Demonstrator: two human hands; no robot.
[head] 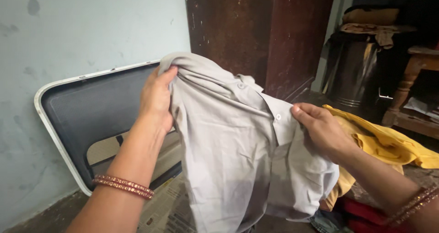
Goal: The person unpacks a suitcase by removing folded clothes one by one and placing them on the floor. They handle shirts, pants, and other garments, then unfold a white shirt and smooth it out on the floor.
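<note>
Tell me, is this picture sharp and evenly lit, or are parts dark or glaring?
Head view: soft light falls on the grey shirt, held by the left hand and right hand, and both look fairly sharp; the right background is dim, with a bright glint on the metal drum; the yellow cloth stays vivid.

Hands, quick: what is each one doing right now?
Left hand: closed, gripping the grey shirt at its bunched top edge.
Right hand: closed, pinching the shirt's button placket by a button.
</note>
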